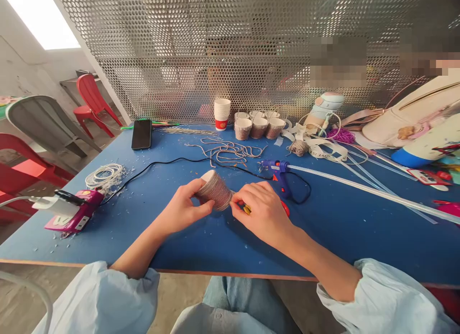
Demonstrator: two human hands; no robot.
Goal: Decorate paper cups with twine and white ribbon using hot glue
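My left hand [187, 205] is wrapped round a paper cup [215, 190] wound with pinkish-grey cord. The cup lies tilted, its white mouth toward the upper left and its base toward my right hand [264, 209]. At the base edge, the thumb and finger of that hand are pinched together; what is between them is too small to make out. Partly hidden by the right hand are a yellow piece [247, 209] and a red loop [285, 208], perhaps parts of one tool. Just beyond, a blue hot glue gun [282, 176] rests on the table with a long clear glue stick in it.
Loose cord [230, 151] lies ahead, before stacked paper cups [222, 114] and several cord-wrapped cups [258, 127]. A phone [141, 134] and a pink power strip [77, 212] are at left, with a black cable crossing the blue table [201, 247]. Bottles and bags crowd the right.
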